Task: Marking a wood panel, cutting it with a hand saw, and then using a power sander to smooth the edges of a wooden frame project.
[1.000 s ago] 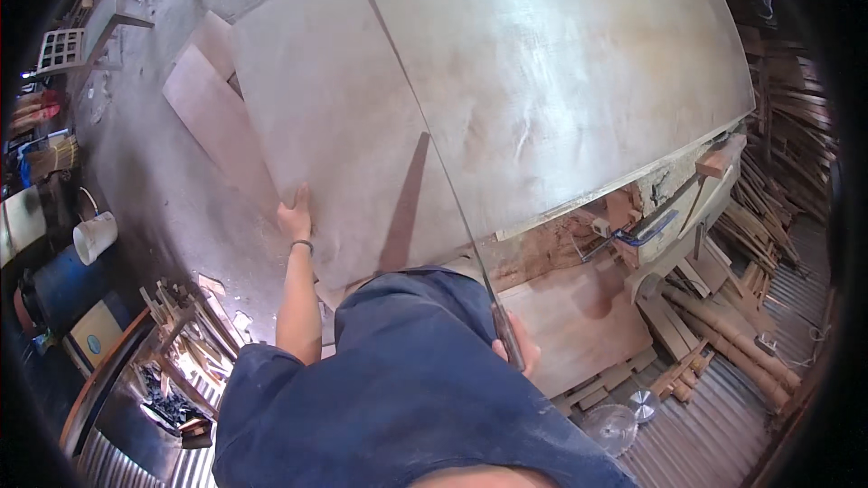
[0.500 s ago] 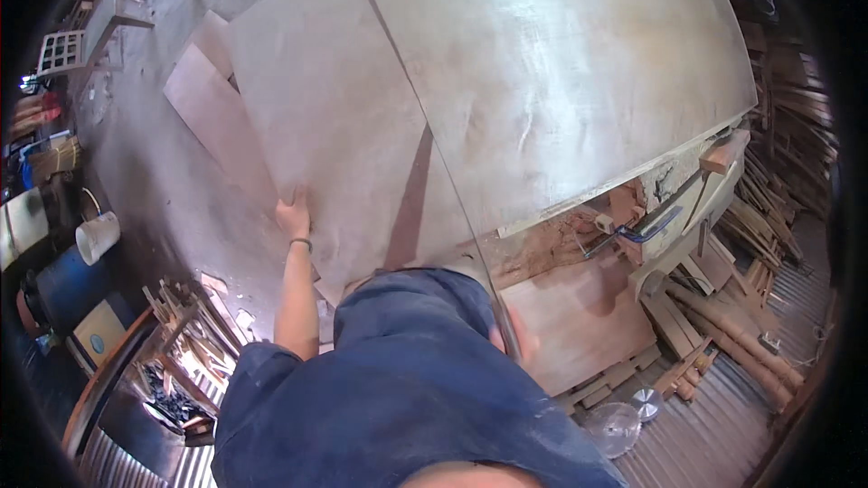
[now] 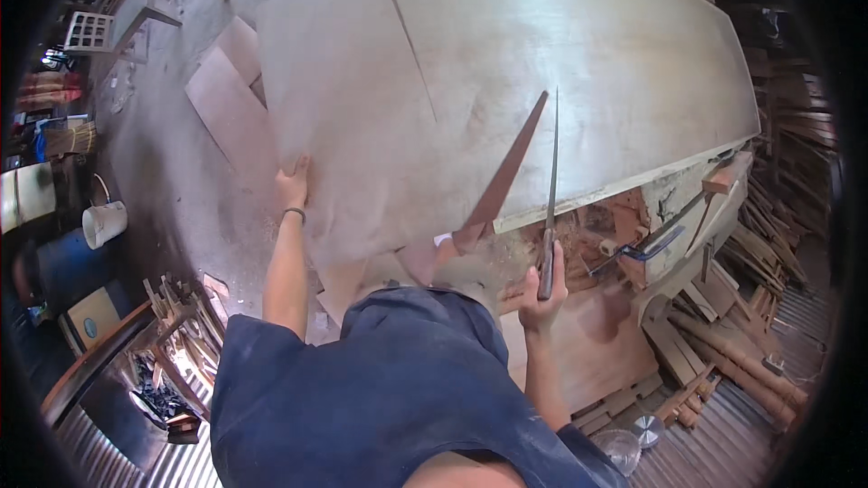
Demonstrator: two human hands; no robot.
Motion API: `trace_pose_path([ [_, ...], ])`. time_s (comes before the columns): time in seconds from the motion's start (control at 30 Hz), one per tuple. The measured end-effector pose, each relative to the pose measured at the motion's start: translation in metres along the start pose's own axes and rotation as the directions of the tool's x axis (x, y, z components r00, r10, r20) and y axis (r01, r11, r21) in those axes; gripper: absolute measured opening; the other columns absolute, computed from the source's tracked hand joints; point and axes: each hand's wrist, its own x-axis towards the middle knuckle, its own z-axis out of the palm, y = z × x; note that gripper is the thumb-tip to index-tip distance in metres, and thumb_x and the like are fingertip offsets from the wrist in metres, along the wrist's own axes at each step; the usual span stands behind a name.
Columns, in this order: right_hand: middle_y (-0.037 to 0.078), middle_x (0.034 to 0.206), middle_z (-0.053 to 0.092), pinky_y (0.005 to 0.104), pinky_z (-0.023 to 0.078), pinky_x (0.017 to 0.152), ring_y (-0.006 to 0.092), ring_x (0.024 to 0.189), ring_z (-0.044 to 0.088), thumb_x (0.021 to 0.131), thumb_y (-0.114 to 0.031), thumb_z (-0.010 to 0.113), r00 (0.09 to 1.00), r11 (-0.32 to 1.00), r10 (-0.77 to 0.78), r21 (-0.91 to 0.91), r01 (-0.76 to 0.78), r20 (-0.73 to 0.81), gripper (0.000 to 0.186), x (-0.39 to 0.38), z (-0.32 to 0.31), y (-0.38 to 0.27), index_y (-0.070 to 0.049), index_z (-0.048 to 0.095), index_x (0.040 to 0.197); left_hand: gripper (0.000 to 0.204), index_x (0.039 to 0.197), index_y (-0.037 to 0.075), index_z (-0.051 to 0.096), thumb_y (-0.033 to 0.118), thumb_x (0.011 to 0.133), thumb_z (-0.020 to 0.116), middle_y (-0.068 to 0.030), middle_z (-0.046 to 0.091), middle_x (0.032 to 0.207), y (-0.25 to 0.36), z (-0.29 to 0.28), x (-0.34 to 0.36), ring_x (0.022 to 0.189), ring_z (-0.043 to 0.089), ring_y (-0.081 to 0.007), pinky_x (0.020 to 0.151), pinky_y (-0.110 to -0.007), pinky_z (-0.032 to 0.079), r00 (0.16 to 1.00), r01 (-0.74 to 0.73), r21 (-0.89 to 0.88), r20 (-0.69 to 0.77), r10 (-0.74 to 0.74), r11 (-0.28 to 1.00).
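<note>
My right hand [image 3: 542,294] is closed round the dark handle of a handsaw [image 3: 553,163], seen nearly edge-on with its blade pointing up and away. The blade is clear of the cut, over the near part of a large plywood sheet [image 3: 624,63]. A dark cut line [image 3: 411,45] runs from the sheet's far edge toward me and stops partway. A brown shadow [image 3: 511,163] of the saw falls left of the blade. At the sheet's left edge my left hand [image 3: 293,185] grips the plywood, its fingers partly hidden.
Smaller boards [image 3: 217,95] stick out beneath the sheet on the left. A blue clamp [image 3: 651,246] is at the right near side. Circular saw blades [image 3: 647,431] lie on corrugated metal. Timber offcuts [image 3: 176,325], a white bucket [image 3: 105,222] and stacked sticks [image 3: 768,235] stand around.
The handsaw has come out of the cut line, and my right hand has risen forward and to the right with it. My left hand stays at the sheet's edge. The view has shifted slightly.
</note>
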Motion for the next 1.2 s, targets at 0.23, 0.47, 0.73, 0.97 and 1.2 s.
trace_pose_path([
  [0.23, 0.015, 0.089, 0.066, 0.028, 0.051, 0.064, 0.0152, 0.068, 0.061, 0.082, -0.01, 0.057, 0.984, 0.979, -0.161, 0.116, 0.169, -0.075, 0.049, -0.02, 0.012, 0.008, 0.006, 0.052, 0.128, 0.07, 0.111, -0.005, 0.063, 0.055, 0.075, 0.074, -0.0197, 0.067, 0.108, 0.009, 0.018, 0.011, 0.103, 0.064, -0.0313, 0.089, -0.039, 0.047, 0.98, -0.2, -0.111, -0.006, 0.201, 0.973],
  [0.47, 0.017, 0.083, 0.067, 0.0296, 0.051, 0.063, 0.0179, 0.069, 0.065, 0.083, -0.011, 0.059, 0.984, 0.983, -0.092, 0.169, 0.066, 0.15, 0.047, -0.02, 0.04, -0.007, 0.001, 0.054, 0.128, 0.074, 0.111, -0.004, 0.063, 0.058, 0.072, 0.073, -0.022, 0.066, 0.109, -0.001, 0.011, 0.015, 0.105, 0.062, -0.0354, 0.09, -0.043, 0.047, 0.987, -0.159, -0.004, -0.012, 0.159, 0.987],
  [0.73, 0.021, 0.087, 0.069, 0.0332, 0.054, 0.064, 0.0256, 0.072, 0.07, 0.081, -0.011, 0.06, 0.984, 0.967, -0.176, 0.193, 0.166, 0.038, 0.044, -0.023, 0.047, 0.007, 0.002, 0.058, 0.123, 0.075, 0.108, -0.004, 0.063, 0.062, 0.072, 0.071, -0.024, 0.065, 0.109, -0.032, 0.004, 0.022, 0.106, 0.06, -0.0393, 0.091, -0.045, 0.046, 0.987, -0.073, 0.135, -0.134, 0.091, 0.988],
  [0.97, 0.024, 0.084, 0.067, 0.036, 0.053, 0.063, 0.0304, 0.072, 0.07, 0.081, -0.01, 0.058, 0.992, 0.99, -0.07, 0.131, 0.056, 0.101, 0.043, -0.042, 0.035, -0.005, 0.003, 0.058, 0.122, 0.082, 0.123, -0.001, 0.054, 0.064, 0.074, 0.066, -0.0236, 0.061, 0.119, 0.014, 0.005, -0.03, 0.115, 0.056, -0.0389, 0.096, -0.044, 0.043, 0.996, 0.085, 0.25, -0.002, -0.088, 0.964],
  [1.2, 0.031, 0.09, 0.062, 0.0469, 0.05, 0.071, 0.0451, 0.081, 0.063, 0.084, -0.019, 0.056, 0.959, 0.973, -0.219, -0.029, 0.227, 0.181, 0.051, 0.04, 0.119, -0.01, 0.0, 0.049, 0.13, 0.088, 0.129, -0.004, 0.048, 0.06, 0.073, 0.069, -0.0242, 0.055, 0.128, 0.006, 0.019, -0.029, 0.121, 0.051, -0.0398, 0.103, -0.044, 0.038, 0.999, -0.009, 0.159, -0.032, 0.014, 0.987],
])
